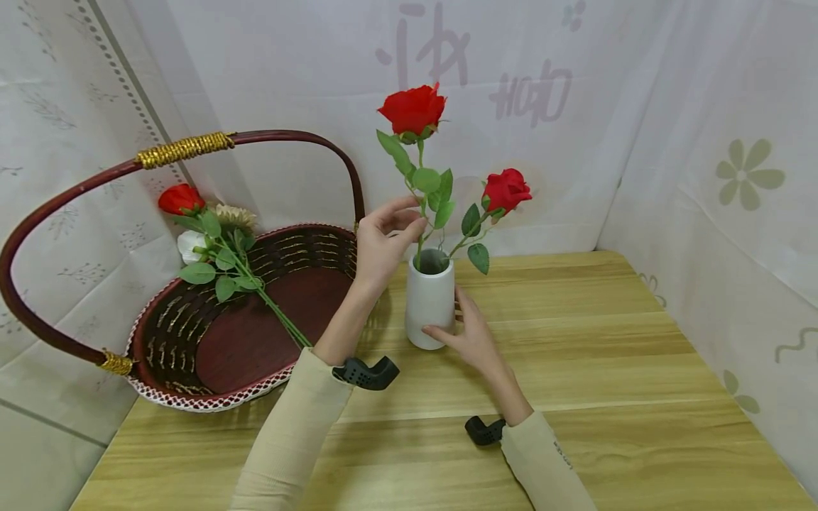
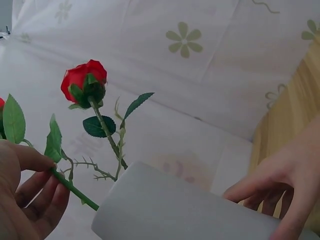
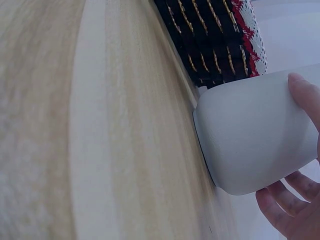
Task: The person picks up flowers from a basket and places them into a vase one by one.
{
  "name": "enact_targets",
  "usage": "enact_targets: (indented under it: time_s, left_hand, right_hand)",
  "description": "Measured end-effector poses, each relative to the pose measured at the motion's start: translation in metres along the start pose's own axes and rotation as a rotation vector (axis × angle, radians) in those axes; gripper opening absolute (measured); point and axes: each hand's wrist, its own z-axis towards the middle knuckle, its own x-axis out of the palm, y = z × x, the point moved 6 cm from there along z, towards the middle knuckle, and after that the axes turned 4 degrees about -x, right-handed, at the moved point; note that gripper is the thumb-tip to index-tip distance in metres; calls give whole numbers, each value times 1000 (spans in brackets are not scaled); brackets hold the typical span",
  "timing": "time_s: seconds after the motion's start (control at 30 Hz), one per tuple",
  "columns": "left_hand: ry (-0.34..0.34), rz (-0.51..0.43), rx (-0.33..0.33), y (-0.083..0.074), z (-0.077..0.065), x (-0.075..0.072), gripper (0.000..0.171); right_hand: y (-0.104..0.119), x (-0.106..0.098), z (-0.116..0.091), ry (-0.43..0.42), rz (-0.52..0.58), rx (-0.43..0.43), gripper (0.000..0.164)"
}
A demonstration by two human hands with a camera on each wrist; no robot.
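A white vase point(image 1: 429, 301) stands upright on the wooden table. My left hand point(image 1: 382, 245) pinches the green stem point(image 2: 75, 190) of a tall red rose point(image 1: 414, 112) between thumb and fingers, just above the vase's mouth. The lower end of that stem is inside the vase and hidden by its wall. A second red rose point(image 1: 506, 190) leans out of the vase to the right, with dark green leaves. Low on the vase, my right hand point(image 1: 469, 330) holds its side, thumb at the front and fingers around the back, as the right wrist view also shows.
To the left stands a dark woven basket point(image 1: 217, 394) with a tall arched handle point(image 1: 287, 135). Across it lie a red flower point(image 1: 182, 199), a white flower point(image 1: 192, 246) and a cream flower point(image 1: 233, 216), their stems pointing toward my left forearm. Printed curtains point(image 1: 696, 142) surround the table point(image 1: 575, 341).
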Motion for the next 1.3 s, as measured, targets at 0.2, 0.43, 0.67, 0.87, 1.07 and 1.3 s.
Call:
enact_targets:
  time_s: [0.2, 0.43, 0.67, 0.87, 1.07, 1.3]
  left_hand:
    - [23, 9, -23, 5, -1, 2, 25]
    - [39, 3, -85, 11, -3, 4, 24]
    - [45, -10, -87, 14, -3, 6, 24]
    - [47, 10, -90, 15, -3, 6, 23]
    - [77, 85, -69, 17, -2, 7, 19]
    - [102, 209, -35, 18, -3, 10, 20]
  right_hand:
    - [-1, 0, 0, -3, -8, -2, 91]
    - [0, 0, 0, -2, -18, 0, 91]
    - [0, 0, 0, -2, -18, 7, 91]
    - [0, -1, 0, -3, -12, 12, 91]
    - [0, -1, 0, 0, -16, 11, 92]
    - [2, -1, 1, 2, 0, -4, 92]
